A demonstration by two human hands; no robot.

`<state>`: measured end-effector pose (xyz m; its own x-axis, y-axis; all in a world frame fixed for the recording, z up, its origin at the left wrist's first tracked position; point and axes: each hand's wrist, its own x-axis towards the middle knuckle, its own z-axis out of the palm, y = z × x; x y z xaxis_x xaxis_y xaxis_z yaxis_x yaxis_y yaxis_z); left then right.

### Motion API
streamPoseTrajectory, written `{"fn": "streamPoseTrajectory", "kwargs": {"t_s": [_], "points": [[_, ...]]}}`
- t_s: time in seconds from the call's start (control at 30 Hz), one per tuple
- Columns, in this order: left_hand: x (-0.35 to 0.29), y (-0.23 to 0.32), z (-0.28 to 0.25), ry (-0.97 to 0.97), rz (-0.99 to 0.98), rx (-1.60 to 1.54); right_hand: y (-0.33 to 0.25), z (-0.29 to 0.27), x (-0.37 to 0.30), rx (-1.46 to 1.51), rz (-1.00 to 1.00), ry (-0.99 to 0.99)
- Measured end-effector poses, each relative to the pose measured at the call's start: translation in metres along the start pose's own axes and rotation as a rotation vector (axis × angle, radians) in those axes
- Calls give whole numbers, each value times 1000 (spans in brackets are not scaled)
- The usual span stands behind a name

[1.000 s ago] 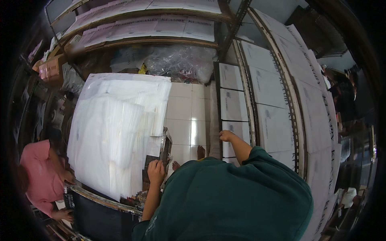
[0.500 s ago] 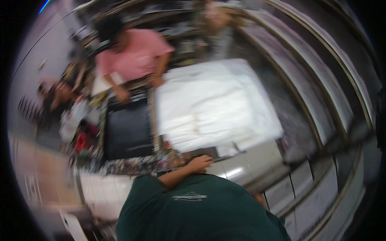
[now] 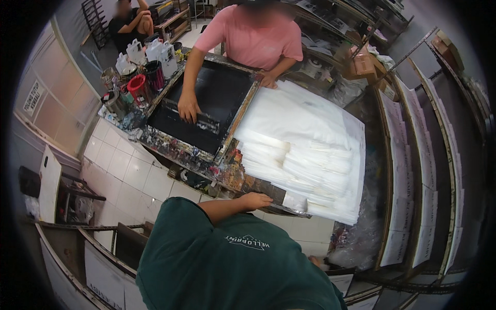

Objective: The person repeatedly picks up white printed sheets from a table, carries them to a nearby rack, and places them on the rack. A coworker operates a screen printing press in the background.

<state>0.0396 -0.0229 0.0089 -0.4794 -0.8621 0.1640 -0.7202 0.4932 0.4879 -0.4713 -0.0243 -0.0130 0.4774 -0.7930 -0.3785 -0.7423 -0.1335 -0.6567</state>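
My left hand (image 3: 257,200) lies on the near edge of the ink-stained worktable (image 3: 235,178), fingers stretched out and holding nothing. Just beyond it is a wide stack of white sheets (image 3: 310,139). Only a sliver of my right hand (image 3: 314,261) shows past my green shirt, its fingers hidden. Across the table, a person in a pink shirt (image 3: 248,39) has one hand on a squeegee (image 3: 206,123) inside a black printing screen with a wooden frame (image 3: 238,121). That person's other hand touches the far corner of the stack.
Ink pots, one a red bucket (image 3: 138,89), and white jugs (image 3: 160,51) crowd the table's left end. Tall drying racks (image 3: 408,170) holding sheets stand at right; more rack bars (image 3: 62,263) are at lower left. Another person (image 3: 126,26) sits at the back left.
The view has turned and sharpened from blur. The co-worker's hand has come from the screen's far end toward its near end. My left hand stays on the table edge.
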Motion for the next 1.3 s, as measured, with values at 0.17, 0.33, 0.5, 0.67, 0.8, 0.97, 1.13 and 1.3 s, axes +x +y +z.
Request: {"fn": "streamPoseTrajectory", "kwargs": {"t_s": [0.17,0.33,0.5,0.67,0.8,0.97,1.13,1.3], "points": [[6,5,-5,-1,-51,-9,-14,-10,36,397,670,79],[8,3,-4,-35,-67,18,19,-3,43,616,752,79],[8,3,3,11,-47,84,34,-3,29,310,546,-62],[6,4,2,79,-25,47,27,-3,13,144,423,-106],[5,6,-2,95,-7,39,31,1,2,27,307,-132],[6,11,-5,15,-58,43,40,11,-9,-176,60,-141],[5,19,-7,11,-100,44,25,17,-18,-54,-120,-47],[11,37,-14,-6,-208,44,12,13,-19,21,487,-239]]}}
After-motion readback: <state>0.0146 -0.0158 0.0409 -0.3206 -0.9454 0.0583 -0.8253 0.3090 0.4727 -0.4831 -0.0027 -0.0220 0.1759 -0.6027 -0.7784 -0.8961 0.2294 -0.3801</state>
